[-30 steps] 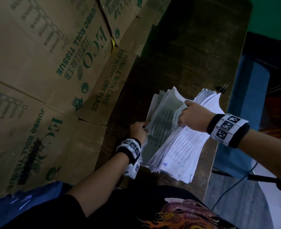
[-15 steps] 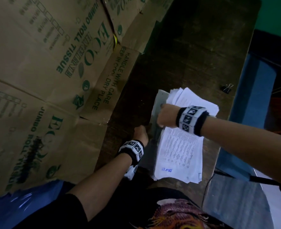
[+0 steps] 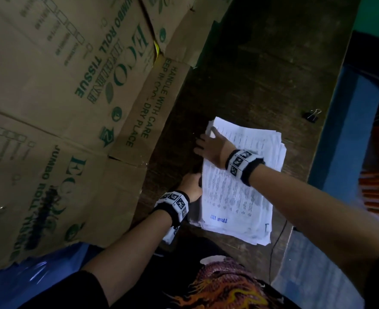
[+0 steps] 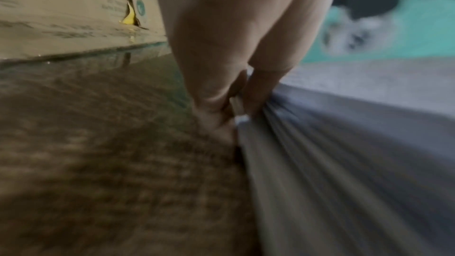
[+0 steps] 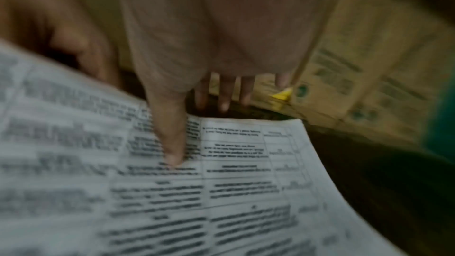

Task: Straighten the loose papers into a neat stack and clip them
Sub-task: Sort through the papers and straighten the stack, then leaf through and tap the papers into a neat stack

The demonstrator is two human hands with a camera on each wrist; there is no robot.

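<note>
1. Head view: the paper stack (image 3: 239, 186) is lying on the dark table (image 3: 262, 74); the binder clip (image 3: 313, 115) is sitting at its 1 o'clock, well apart.
2. Left wrist view: the left hand (image 4: 221, 92) is pinching the stack's edge.
3. Right wrist view: the right hand (image 5: 209, 50) is resting spread wide, its thumb (image 5: 172, 143) pressing the top sheet.

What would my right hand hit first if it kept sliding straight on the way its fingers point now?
The right hand points off the white printed paper stack toward the brown printed cardboard sheets. Beyond the stack's edge lies bare dark wooden table, so the cardboard looks likeliest, though depth is unclear.
</note>
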